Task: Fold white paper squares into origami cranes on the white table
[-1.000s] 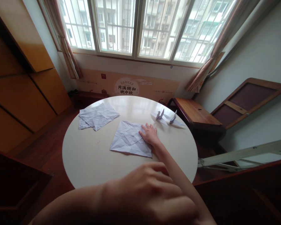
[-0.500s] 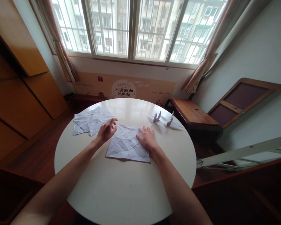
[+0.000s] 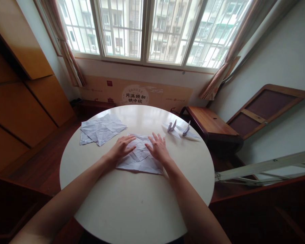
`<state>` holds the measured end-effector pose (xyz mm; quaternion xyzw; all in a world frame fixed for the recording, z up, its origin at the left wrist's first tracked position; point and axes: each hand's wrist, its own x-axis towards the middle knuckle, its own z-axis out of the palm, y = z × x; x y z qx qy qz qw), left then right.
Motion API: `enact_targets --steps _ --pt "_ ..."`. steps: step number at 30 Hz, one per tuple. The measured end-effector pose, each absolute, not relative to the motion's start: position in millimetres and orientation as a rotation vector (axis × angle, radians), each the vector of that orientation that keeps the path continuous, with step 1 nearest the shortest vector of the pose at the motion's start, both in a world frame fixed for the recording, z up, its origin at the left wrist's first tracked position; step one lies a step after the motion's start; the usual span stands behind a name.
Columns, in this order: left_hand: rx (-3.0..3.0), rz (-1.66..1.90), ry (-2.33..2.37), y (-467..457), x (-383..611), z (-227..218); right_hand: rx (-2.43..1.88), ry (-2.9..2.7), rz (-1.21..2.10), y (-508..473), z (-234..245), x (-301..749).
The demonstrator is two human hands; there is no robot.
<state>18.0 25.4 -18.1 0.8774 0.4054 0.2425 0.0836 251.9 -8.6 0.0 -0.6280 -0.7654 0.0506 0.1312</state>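
A creased pale sheet of paper lies flat in the middle of the round white table. My left hand rests on its left part, fingers stretched out flat. On the sheet's right part lies my right hand, also flat with the fingers spread. Neither hand grips anything.
A loose pile of creased paper sheets lies at the table's far left. Two folded paper cranes stand at the far right. Beyond the table are a wooden bench, wooden cabinets on the left and a barred window.
My left hand came from close to the camera out over the table and has settled flat on the sheet. My right hand stayed on the paper.
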Motion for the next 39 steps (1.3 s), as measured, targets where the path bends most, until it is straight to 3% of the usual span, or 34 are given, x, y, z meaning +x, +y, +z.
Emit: enact_targets --steps 3,6,19,24,39 --pt "2.674 0.358 1.208 21 19 -18 -1.727 -2.359 0.238 -11 -1 246" --pt "2.677 0.242 1.252 20 19 -17 -1.825 -2.373 0.300 -9 -4 250" --pt "2.661 0.479 1.021 11 23 -7 -2.050 -2.230 0.352 -3 -2 265" --pt "2.650 0.363 0.823 2 32 -8 -2.044 -2.226 0.353 -3 -3 265" --pt "2.675 0.370 0.840 1 26 0 -2.057 -2.242 0.356 -5 -1 263"
